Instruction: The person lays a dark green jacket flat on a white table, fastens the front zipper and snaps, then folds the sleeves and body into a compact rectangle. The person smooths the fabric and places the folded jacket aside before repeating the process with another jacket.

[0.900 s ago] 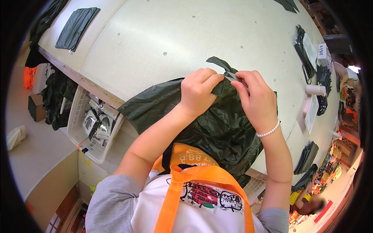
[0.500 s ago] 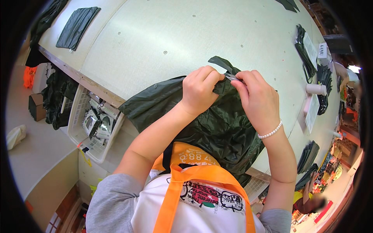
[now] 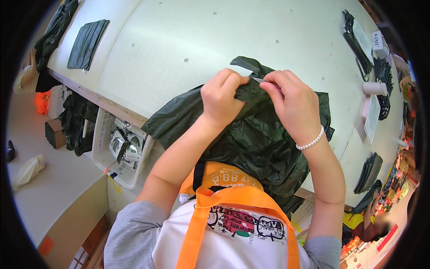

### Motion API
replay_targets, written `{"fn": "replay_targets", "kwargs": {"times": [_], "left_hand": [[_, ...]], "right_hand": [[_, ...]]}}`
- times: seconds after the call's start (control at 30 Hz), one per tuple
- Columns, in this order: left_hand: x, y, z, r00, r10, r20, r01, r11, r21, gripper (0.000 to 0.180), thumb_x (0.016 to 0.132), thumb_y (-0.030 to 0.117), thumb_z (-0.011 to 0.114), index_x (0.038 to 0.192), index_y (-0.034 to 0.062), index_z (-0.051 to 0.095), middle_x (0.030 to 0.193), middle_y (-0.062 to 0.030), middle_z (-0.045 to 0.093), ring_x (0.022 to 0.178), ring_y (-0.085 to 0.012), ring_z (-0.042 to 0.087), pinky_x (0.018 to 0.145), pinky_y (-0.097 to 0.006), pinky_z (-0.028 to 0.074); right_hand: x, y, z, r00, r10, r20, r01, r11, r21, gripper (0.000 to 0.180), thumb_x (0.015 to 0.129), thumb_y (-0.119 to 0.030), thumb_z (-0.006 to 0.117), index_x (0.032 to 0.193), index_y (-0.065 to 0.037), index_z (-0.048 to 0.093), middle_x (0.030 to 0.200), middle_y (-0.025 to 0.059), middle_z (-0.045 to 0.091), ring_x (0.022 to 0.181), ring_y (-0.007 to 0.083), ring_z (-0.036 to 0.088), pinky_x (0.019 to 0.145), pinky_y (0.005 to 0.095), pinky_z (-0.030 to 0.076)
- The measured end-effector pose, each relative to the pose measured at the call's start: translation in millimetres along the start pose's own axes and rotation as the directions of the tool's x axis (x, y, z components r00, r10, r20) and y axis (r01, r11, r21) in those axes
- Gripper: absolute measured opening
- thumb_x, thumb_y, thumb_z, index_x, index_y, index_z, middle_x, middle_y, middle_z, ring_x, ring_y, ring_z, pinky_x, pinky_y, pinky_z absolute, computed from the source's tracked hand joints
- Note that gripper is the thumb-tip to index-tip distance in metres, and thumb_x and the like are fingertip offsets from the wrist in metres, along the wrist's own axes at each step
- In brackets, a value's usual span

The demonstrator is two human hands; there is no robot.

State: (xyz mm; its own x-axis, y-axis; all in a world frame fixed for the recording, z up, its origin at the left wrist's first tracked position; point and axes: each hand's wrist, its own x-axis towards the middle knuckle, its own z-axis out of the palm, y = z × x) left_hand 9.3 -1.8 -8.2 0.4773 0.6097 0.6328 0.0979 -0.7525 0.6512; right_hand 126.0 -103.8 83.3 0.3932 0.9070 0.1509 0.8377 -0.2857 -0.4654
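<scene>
Head view. Your left hand (image 3: 220,99) and your right hand (image 3: 292,104) meet above the near half of the pale green tabletop (image 3: 179,40), both working the top edge of a dark green garment (image 3: 251,143). The fingers of your left hand are curled shut, pinching a fold of the fabric at its upper rim. The fingers of your right hand are closed as well, gripping the same edge just beside the left hand, where a small pale tab (image 3: 259,80) shows between the two hands; what that tab is cannot be told. A narrow flap of the fabric (image 3: 251,65) sticks up past the fingertips toward the far side of the tabletop.

The garment lies crumpled on the tabletop directly in front of your chest, its lower part hanging over the near edge against your orange apron (image 3: 233,201). A bead bracelet (image 3: 311,141) circles your right wrist.

Surroundings. At the far left of the tabletop lies a flat folded dark piece (image 3: 87,42), well apart from your hands. Along the right side are stacks of dark folded pieces (image 3: 358,38), a white roll (image 3: 374,88) and a sheet of white paper (image 3: 372,117); a further dark stack (image 3: 369,167) sits near the right edge. Below the left edge of the tabletop hangs a white wire basket (image 3: 118,145) holding small packets. Another person's arm (image 3: 26,74) shows at the far left rim.
</scene>
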Motion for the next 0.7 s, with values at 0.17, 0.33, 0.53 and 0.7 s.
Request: {"fn": "replay_targets", "kwargs": {"times": [0.17, 0.33, 0.53, 0.7], "left_hand": [[8, -18, 12, 0.985, -0.164, 0.057, 0.155, 0.977, 0.146, 0.018, 0.067, 0.005, 0.074, 0.079, 0.0048, 0.06, 0.075, -0.0098, 0.06, 0.067, -0.0254, 0.06, 0.064, -0.032, 0.048], [-9, -95, 41, 0.909, -0.394, 0.134, 0.324, 0.873, 0.365, 0.019, 0.077, 0.02, 0.071, 0.079, 0.0043, 0.062, 0.077, -0.0111, 0.064, 0.073, -0.0302, 0.061, 0.067, -0.037, 0.047], [-10, -122, 64, 0.838, -0.515, 0.181, 0.395, 0.801, 0.449, 0.021, 0.081, 0.021, 0.069, 0.088, 0.0014, 0.063, 0.077, -0.0101, 0.064, 0.072, -0.0254, 0.06, 0.068, -0.035, 0.046], [-18, -120, 54, 0.873, -0.435, 0.221, 0.269, 0.808, 0.525, 0.047, 0.084, 0.018, 0.064, 0.127, 0.005, 0.048, 0.11, -0.0134, 0.055, 0.095, -0.0244, 0.053, 0.081, -0.037, 0.043]], "right_hand": [[-30, 55, 10, 0.95, 0.275, -0.15, -0.212, 0.916, 0.34, 0.026, 0.079, -0.027, 0.07, 0.091, -0.005, 0.061, 0.085, 0.0084, 0.061, 0.069, 0.0216, 0.06, 0.062, 0.0304, 0.048], [-140, 218, 11, 0.622, 0.605, -0.498, -0.59, 0.78, 0.211, 0.022, 0.079, -0.014, 0.068, 0.098, -0.002, 0.063, 0.089, 0.0136, 0.061, 0.079, 0.0267, 0.062, 0.071, 0.0329, 0.05], [-252, 333, 31, 0.366, 0.867, -0.339, -0.742, 0.491, 0.456, 0.045, 0.076, -0.026, 0.074, 0.108, 0.002, 0.061, 0.102, 0.0156, 0.06, 0.093, 0.0277, 0.06, 0.084, 0.0358, 0.048], [-265, 376, 27, 0.324, 0.801, -0.503, -0.818, 0.505, 0.276, 0.053, 0.081, -0.036, 0.067, 0.116, 0.002, 0.056, 0.107, 0.0176, 0.057, 0.101, 0.0293, 0.055, 0.09, 0.0376, 0.043]]}}
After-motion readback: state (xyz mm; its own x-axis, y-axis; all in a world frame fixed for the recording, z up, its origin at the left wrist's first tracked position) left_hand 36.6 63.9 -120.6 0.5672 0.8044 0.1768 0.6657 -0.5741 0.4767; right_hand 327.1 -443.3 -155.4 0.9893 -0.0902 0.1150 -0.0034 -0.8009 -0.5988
